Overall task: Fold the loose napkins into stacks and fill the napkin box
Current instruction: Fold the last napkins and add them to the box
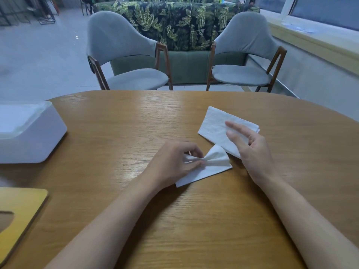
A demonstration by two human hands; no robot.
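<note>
Left hand [174, 162] palm down, fingertips pinching napkin [215, 162]; right hand [250, 150] on edge, fingers loosely extended; forearms bare.

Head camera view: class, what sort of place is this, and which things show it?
Probably a café or restaurant dining area: grey armchairs at a wooden table, a leaf-print booth sofa behind them, and a white napkin box on the table.

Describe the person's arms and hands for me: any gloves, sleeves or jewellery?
Nothing worn that shows. The left hand and right hand have no gloves, rings or watch. The left forearm and right forearm are uncovered to the picture's edge, no sleeves in view.
</note>
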